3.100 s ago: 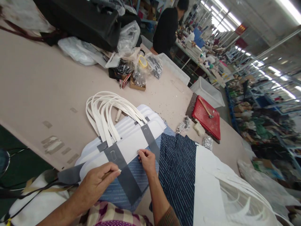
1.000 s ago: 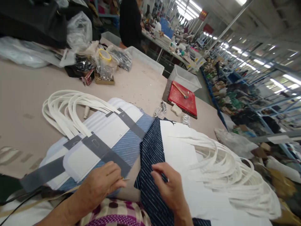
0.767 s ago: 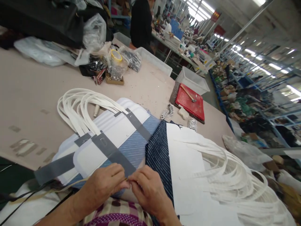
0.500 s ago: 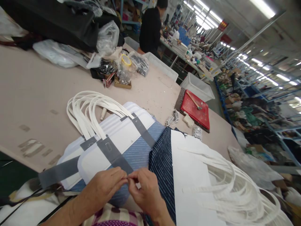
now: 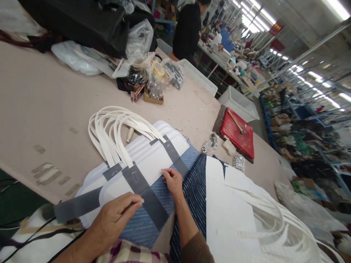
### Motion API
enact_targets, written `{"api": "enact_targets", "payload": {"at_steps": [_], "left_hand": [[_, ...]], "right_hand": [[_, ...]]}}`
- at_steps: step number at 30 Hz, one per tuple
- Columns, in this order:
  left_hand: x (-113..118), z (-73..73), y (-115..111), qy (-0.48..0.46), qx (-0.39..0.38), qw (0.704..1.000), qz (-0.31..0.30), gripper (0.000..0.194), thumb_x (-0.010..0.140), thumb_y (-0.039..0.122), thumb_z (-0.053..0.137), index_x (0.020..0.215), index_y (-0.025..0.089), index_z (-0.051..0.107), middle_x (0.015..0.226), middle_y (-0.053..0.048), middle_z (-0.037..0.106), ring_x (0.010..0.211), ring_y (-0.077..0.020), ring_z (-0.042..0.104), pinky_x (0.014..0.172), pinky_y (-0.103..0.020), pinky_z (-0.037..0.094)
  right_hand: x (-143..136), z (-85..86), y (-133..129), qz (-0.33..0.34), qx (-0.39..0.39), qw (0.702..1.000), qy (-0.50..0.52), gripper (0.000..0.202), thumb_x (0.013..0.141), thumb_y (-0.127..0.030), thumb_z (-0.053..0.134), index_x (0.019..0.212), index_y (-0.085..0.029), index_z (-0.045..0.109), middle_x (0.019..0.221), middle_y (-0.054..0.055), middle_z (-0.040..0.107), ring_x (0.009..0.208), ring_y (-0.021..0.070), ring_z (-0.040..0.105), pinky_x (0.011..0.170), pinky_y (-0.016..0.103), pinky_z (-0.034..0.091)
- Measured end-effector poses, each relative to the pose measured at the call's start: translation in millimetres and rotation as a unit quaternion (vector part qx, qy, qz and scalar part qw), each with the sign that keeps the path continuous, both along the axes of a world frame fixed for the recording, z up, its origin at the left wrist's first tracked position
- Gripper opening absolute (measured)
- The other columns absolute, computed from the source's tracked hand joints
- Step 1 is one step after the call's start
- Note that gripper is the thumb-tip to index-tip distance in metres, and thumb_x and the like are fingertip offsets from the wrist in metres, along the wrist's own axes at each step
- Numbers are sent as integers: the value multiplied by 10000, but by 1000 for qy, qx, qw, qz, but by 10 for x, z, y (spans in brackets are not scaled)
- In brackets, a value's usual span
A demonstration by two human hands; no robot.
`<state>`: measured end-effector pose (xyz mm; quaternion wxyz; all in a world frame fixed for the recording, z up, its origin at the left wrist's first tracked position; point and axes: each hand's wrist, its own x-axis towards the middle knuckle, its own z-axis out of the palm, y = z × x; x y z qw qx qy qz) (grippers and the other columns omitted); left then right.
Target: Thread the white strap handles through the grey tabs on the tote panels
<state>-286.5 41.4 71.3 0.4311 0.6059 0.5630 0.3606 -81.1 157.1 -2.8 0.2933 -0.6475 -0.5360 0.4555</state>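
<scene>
My left hand (image 5: 120, 212) is pinched shut above a dark grey strip (image 5: 149, 197) on the nearer bag panel; what its fingertips hold is too small to tell. My right hand (image 5: 173, 180) reaches over the white panel (image 5: 149, 170), thumb and forefinger pinched on a small shiny metal piece (image 5: 162, 170), mostly hidden by the fingertips. Beneath the hands lies a stack of bag panels, white above and blue printed fabric (image 5: 137, 226) below, with looped white handles (image 5: 109, 138). A dark striped fabric piece (image 5: 193, 182) with a white upper part lies to the right.
More white handles (image 5: 290, 226) spread at the right. Beyond are a red pad (image 5: 238, 133) with a hammer (image 5: 236, 121), a small open box (image 5: 153, 98), yellow tape (image 5: 159, 68) and plastic bags. A person in black (image 5: 186, 31) is by another table.
My hands, earlier together at the grey strip, have parted. The right has moved up onto the white panel, where the small metal piece lay; the left has drawn slightly left. The view has shifted.
</scene>
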Motion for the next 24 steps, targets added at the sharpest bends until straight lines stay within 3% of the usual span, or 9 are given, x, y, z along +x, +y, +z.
{"api": "enact_targets", "payload": {"at_steps": [4, 7, 10, 13, 15, 18, 21, 24], "left_hand": [[-164, -23, 22, -11, 5, 1000, 5, 211, 944, 377, 545, 895, 239, 696, 803, 13, 705, 735, -134, 672, 693, -164, 504], [-248, -32, 14, -27, 15, 1000, 6, 184, 937, 364, 569, 924, 255, 718, 797, 20, 710, 722, -126, 683, 684, -148, 505], [-305, -57, -13, -35, 29, 999, 2, 183, 934, 349, 582, 1013, 278, 732, 771, 22, 711, 692, -125, 686, 654, -144, 505], [-340, -78, -51, -42, 33, 999, -11, 167, 936, 326, 583, 960, 280, 741, 738, 25, 702, 661, -118, 682, 629, -143, 499], [-347, -79, -81, -43, 32, 998, -13, 164, 935, 314, 583, 894, 269, 735, 734, 27, 701, 662, -115, 680, 636, -145, 497], [-331, -65, -134, -44, 34, 998, -7, 177, 938, 313, 572, 845, 252, 710, 719, 33, 689, 652, -110, 667, 636, -150, 485], [-304, -32, -185, -51, 33, 998, -5, 213, 943, 331, 559, 795, 236, 679, 697, 38, 671, 631, -107, 649, 621, -149, 473], [-296, 5, -227, -48, 27, 998, 7, 233, 938, 364, 566, 766, 237, 659, 677, 48, 654, 620, -109, 635, 613, -146, 467]], "right_hand": [[-82, -54, 71, 16, 16, 998, -63, 189, 796, -352, 576, 779, -198, 685, 635, -21, 665, 640, 157, 630, 678, 263, 503], [-47, -56, 129, 28, 15, 995, -94, 163, 807, -327, 585, 867, -198, 665, 595, -36, 640, 597, 165, 627, 693, 280, 496], [58, 11, 198, 36, -7, 987, -158, 338, 763, -353, 691, 1033, -163, 617, 504, -64, 576, 551, 193, 616, 681, 304, 484], [43, 136, 234, 27, 16, 972, -232, 348, 743, -391, 740, 972, -158, 621, 536, -44, 575, 589, 206, 613, 666, 303, 465], [-132, 222, 222, 39, 65, 975, -210, 249, 815, -381, 675, 943, -171, 639, 602, -28, 597, 601, 181, 603, 660, 283, 462], [-621, 323, 166, 138, 134, 965, -178, 215, 883, -360, 612, 1019, -202, 666, 806, 8, 659, 684, 155, 621, 727, 272, 482], [-1139, 370, 137, 226, 157, 926, -259, 289, 872, -415, 643, 1069, -206, 667, 1026, 68, 648, 856, 200, 646, 796, 313, 499], [-1429, 382, 157, 264, 131, 897, -330, 294, 886, -417, 614, 1035, -167, 657, 1058, 105, 624, 923, 234, 644, 789, 337, 515]]}}
